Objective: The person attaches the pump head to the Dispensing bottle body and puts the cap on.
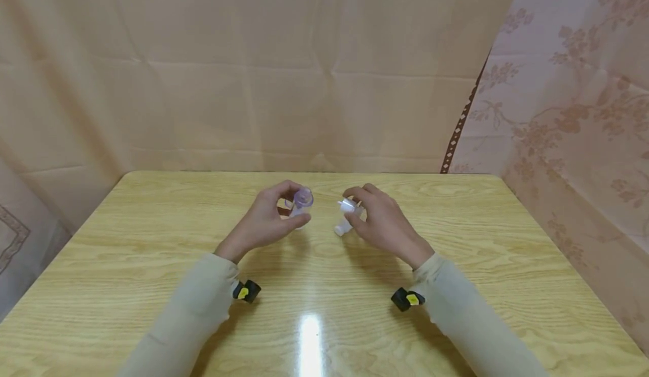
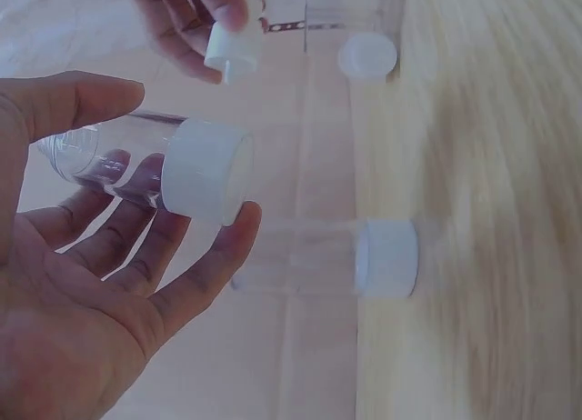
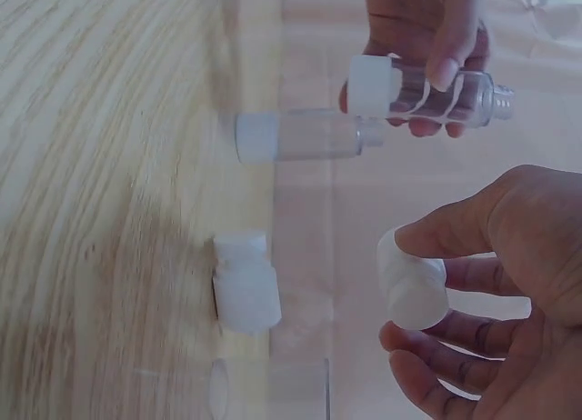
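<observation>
My left hand (image 1: pixel 266 216) holds a clear bottle (image 2: pixel 205 170) with a white base and a bare threaded neck, thumb on one side and fingers on the other. In my right hand (image 1: pixel 382 219) is a small white cap-like piece (image 3: pixel 414 279), gripped between thumb and fingers; a thin stub sticks out of it in the left wrist view. Both are held above the table, apart from each other. A second clear bottle (image 3: pixel 305 135) with a white base stands near the left hand. Below the right hand sits another small white piece (image 3: pixel 247 288), beside a clear cylinder (image 3: pixel 305 384).
The wood-grain table (image 1: pixel 152 242) reaches back to a beige curtain (image 1: pixel 284 84). A flowered cloth (image 1: pixel 573 112) hangs along the right side. Each sleeve carries a small black wrist device (image 1: pixel 247 291).
</observation>
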Demonstrator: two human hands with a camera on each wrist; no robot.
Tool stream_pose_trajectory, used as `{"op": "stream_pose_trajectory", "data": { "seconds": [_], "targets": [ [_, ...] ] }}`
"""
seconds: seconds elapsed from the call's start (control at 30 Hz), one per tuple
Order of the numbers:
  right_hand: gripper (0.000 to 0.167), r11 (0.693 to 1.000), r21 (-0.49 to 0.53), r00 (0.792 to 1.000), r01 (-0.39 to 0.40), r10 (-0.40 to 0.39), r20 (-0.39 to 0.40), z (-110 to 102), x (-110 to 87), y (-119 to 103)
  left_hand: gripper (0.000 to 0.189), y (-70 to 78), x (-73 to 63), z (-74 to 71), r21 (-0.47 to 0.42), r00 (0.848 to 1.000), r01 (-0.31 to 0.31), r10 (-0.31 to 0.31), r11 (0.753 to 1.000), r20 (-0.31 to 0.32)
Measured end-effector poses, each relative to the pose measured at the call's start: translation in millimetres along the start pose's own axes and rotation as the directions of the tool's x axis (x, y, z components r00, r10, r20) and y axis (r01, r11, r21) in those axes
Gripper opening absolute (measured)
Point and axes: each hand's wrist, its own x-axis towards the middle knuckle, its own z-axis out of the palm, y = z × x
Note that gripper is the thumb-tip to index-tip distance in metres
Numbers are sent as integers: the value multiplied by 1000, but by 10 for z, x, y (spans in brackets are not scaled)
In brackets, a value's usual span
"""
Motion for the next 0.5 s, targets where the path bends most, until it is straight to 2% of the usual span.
{"op": "stream_pose_trajectory", "data": {
  "seconds": [0.3, 0.5],
  "targets": [
    [36, 998, 57, 1000, 11, -10, -8, -72, -13, 68, 40, 23, 14, 156, -22, 999, -7, 8, 1000, 54],
    [33, 992, 118, 999, 32, -33, 5, -106, -11, 95, 38, -3, 9, 223, 41, 998, -11, 8, 999, 68]
  ]
}}
